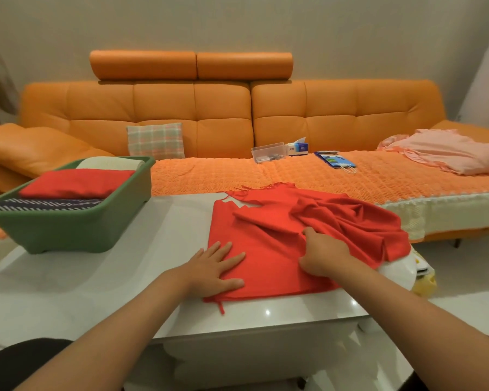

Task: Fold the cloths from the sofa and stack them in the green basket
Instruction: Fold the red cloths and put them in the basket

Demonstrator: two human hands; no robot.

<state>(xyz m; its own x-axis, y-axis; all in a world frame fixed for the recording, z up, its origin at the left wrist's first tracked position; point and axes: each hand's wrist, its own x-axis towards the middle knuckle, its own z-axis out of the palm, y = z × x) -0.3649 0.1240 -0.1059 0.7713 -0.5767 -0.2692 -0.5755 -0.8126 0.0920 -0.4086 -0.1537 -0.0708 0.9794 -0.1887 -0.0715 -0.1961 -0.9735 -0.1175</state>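
Mid-fold on red cloth (266, 249), spread on white bench (96, 277) directly ahead of both hands. Long axis roughly left to right: flat, smoothed part at left and near, bunched and creased part at far right, trailing over the bench's right end. Thin ties at far left corner and off near edge. Left hand (218, 266) spread wide, fingers straight, palm down on near-left part of cloth, pinning it flat; grips nothing. Right hand (322, 255) at cloth's middle, on the border between flat part and bunched part, fingers curled into a raised fold; looks to be pinching fabric, fingertips hidden under it. Nearer to the loose bulk: right hand, touching it. Left hand well apart from it, on the opposite side. Judgement on next move: carry crumpled right portion leftward over the pinned flat part, right hand as mover, left hand as anchor. Judged risk: fabric hanging off right end dragging or slipping under an uneven pull. Green basket (68, 230) at far left of bench, well apart from red cloth, nearer to left hand; inside, a folded red cloth (76, 183), a dark striped cloth (45, 204) at its near side, a pale cloth (110, 163) at its far side. Pink cloth (449, 153) unfolded on sofa (209, 114) at far right, beyond bench, on right hand's side. Task judged partway: one piece in hand, at least one left.
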